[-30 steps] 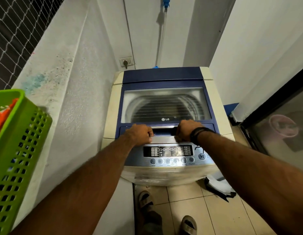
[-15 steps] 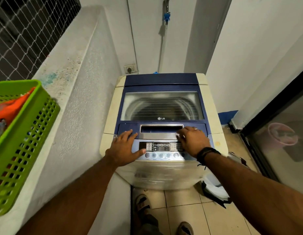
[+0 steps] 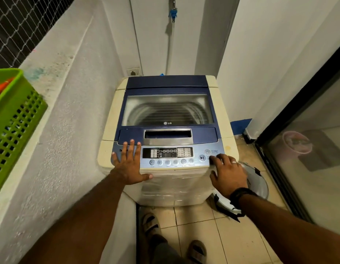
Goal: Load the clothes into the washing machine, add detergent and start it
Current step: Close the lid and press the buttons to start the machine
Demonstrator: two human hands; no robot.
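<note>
Risk was my right hand point(image 3: 229, 175), fingers loosely curled, hitting power point(image 3: 207, 151) instead of start point(image 3: 202, 158); left hand point(image 3: 129, 164) lay flat, fingers spread.

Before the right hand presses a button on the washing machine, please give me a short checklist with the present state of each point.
1. Lid is closed: ok.
2. Clothes are inside the drum: cannot tell, the glass shows only drum wall.
3. Detergent added: cannot tell.
4. Right hand is near the start/pause button: ok, its fingertip lies just beside it.
5. Left hand is off the buttons: ok, it rests flat on the panel's left end.
6. Display is lit: cannot tell.
</note>
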